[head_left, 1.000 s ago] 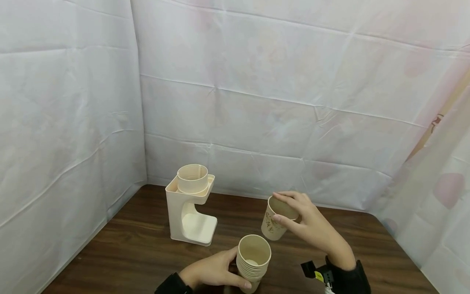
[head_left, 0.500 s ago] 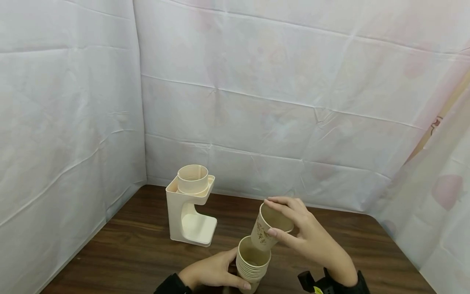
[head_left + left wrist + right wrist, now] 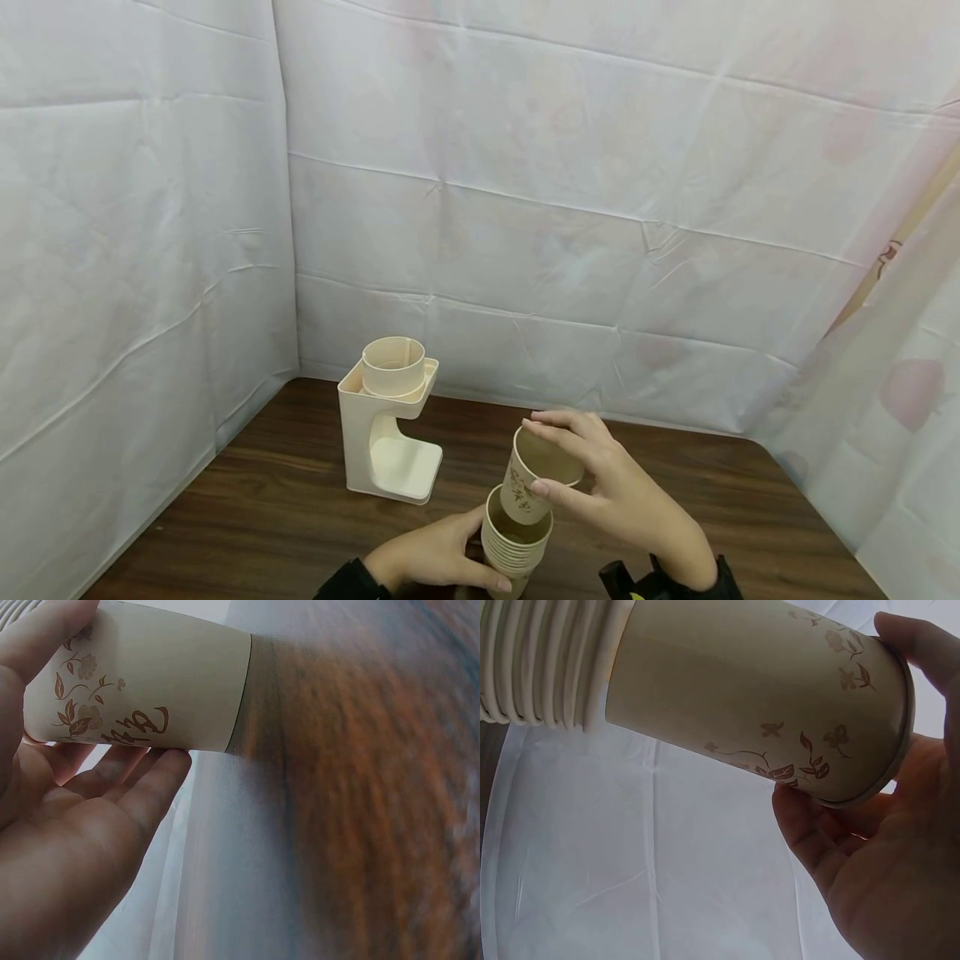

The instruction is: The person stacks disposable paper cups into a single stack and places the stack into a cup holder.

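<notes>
A stack of beige paper cups (image 3: 516, 546) stands near the table's front edge, several rims showing at its top. My left hand (image 3: 442, 548) grips the stack low down, thumb on the near side. In the left wrist view the bottom cup (image 3: 157, 682) shows brown flower print and lettering, its base at the wood. My right hand (image 3: 607, 479) holds a single paper cup (image 3: 521, 487) near its rim, slightly tilted, with its base overlapping the stack's mouth. In the right wrist view fingers and thumb pinch this printed cup (image 3: 757, 690) close to its rim, and the stack's rims (image 3: 536, 660) lie beside its base.
A cream cup holder stand (image 3: 360, 433) with a round tube (image 3: 393, 367) on top stands at the back left of the dark wooden table (image 3: 247, 508). White cloth (image 3: 480, 233) hangs behind the table and along the left side.
My right hand has moved left and down with the single cup, from beside the stack to over its mouth. The left hand and the stack have stayed in place.
</notes>
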`<move>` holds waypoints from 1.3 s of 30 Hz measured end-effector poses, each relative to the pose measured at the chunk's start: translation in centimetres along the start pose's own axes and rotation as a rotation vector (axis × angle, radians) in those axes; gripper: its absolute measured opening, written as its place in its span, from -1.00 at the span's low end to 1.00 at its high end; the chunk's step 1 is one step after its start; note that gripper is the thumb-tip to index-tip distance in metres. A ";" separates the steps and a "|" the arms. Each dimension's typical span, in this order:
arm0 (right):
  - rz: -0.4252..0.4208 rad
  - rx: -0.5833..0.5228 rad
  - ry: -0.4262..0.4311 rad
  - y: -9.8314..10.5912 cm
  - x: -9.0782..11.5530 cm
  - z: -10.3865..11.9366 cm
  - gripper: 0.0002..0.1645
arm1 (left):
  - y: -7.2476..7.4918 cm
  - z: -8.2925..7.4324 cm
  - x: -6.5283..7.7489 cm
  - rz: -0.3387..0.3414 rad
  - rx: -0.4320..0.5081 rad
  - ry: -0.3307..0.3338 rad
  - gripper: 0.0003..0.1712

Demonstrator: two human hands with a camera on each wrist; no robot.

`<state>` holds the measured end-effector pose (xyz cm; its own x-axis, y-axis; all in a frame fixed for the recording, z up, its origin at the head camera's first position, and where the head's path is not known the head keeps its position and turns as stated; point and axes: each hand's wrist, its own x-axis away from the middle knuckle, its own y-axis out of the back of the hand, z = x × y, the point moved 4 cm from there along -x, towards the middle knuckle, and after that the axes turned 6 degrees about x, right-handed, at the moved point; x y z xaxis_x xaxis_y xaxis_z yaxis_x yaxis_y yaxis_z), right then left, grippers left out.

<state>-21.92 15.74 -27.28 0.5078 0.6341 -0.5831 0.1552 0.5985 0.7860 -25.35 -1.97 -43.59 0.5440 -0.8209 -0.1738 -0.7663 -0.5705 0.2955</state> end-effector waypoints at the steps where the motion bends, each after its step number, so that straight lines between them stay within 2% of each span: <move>1: 0.004 0.018 0.007 -0.2 0.1 -0.2 -0.34 | 0.0 0.0 0.0 0.002 0.005 0.002 -0.32; 5: 0.050 0.049 0.026 -1.3 0.2 -0.7 -0.32 | 0.0 0.1 0.0 0.008 0.026 0.011 -0.32; 12: 0.222 -0.078 -0.028 -2.7 0.6 -0.8 -0.33 | 0.1 0.2 0.0 0.015 0.023 -0.002 -0.30; 15: 0.271 -0.113 -0.046 -3.0 0.7 -0.9 -0.34 | 0.1 0.2 0.0 0.012 0.021 -0.001 -0.30; 23: 0.355 -0.045 -0.052 -4.0 0.9 -1.3 -0.34 | 0.1 0.0 0.1 0.000 -0.021 -0.006 -0.28; 28: 0.399 -0.040 -0.048 -4.7 0.9 -1.3 -0.32 | 0.1 0.0 0.1 0.020 0.000 -0.004 -0.25; 33: 0.427 -0.067 -0.049 -5.0 1.0 -1.4 -0.21 | 0.1 0.0 0.2 0.026 0.022 -0.002 -0.28; 39: 0.477 -0.132 -0.074 -5.3 1.3 -1.9 -0.17 | 0.0 0.0 0.2 0.012 0.016 -0.007 -0.29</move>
<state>-23.70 14.34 -32.63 0.5556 0.8186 -0.1453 -0.2149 0.3102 0.9260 -25.25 -2.15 -43.61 0.5329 -0.8276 -0.1766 -0.7780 -0.5612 0.2823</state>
